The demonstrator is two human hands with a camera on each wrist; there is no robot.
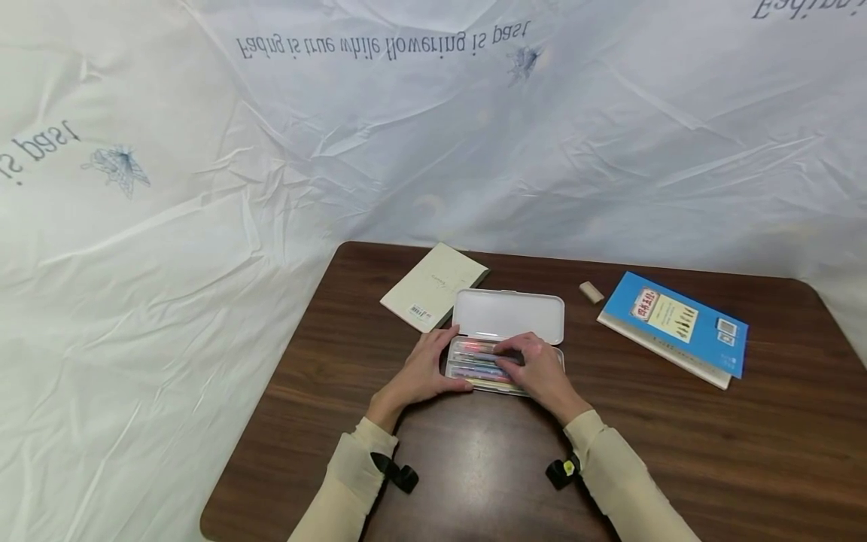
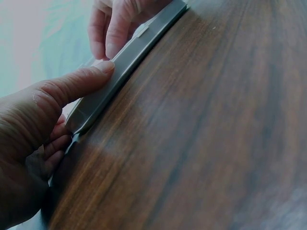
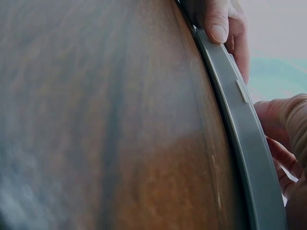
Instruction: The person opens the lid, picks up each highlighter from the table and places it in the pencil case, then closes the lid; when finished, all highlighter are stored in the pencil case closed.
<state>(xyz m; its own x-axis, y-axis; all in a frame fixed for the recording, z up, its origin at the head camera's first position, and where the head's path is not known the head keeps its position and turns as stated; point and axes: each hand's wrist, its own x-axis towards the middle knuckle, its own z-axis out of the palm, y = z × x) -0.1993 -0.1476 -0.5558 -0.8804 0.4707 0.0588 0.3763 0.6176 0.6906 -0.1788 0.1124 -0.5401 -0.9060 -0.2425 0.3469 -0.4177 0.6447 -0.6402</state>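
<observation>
Pencil case (image 1: 506, 316) sits open near the middle of the surface (image 1: 677, 452), lid flipped up and back toward the far edge. Long axis runs left-right across the person's front; tray opening faces up. Pens (image 1: 477, 361) in the tray lie parallel to that axis, coloured barrels side by side.

Left hand (image 1: 423, 373) is at the tray's left end, palm down, wrist straight, fingers wrapped at the end wall. Left wrist view: thumb (image 2: 91, 79) presses flat along the near grey rim (image 2: 120, 67), other fingers curled under by the corner. Grip is narrow, holding the case.

Right hand (image 1: 538, 369) lies over the tray's right half, palm down, fingers pointing left across the pens, fingertips on them. Fingers are slightly bent; cannot tell if a pen is actually pinched. Right wrist view only shows the near rim (image 3: 240, 120) edge-on with curled fingers (image 3: 283, 139) above it, blurred.

Both forearms in cream sleeves come in from the near edge, converging on the case.

Also on the surface: pale notebook (image 1: 433, 286) just left of the lid, touching or nearly so; small eraser (image 1: 591, 292) right of the lid, apart; blue book (image 1: 677, 327) further right, angled.
</observation>
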